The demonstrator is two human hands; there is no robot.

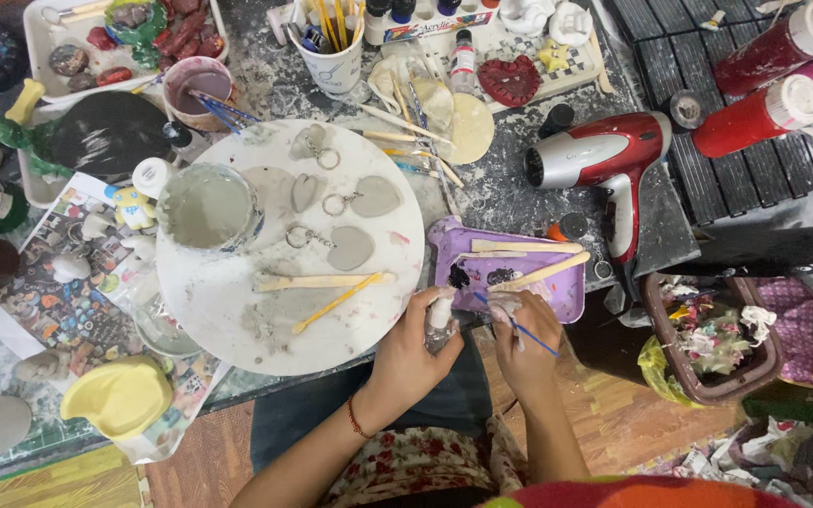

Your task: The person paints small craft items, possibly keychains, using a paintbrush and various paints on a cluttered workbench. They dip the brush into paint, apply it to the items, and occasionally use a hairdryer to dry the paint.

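Clearly the left hand (413,350) has its grip closed around a small white figure (440,312), held just off the desk (519,183) edge near the purple tray (566,292). It looks light, hard and fragile, so hold the body. The right hand (524,334) pinches a thin blue brush (531,336), its long axis slanting, tip toward the figure.

Round board (237,310) centre-left of frame, cup (207,207) on it; paint tray (510,268) right of board; hairdryer (604,155) upper right.
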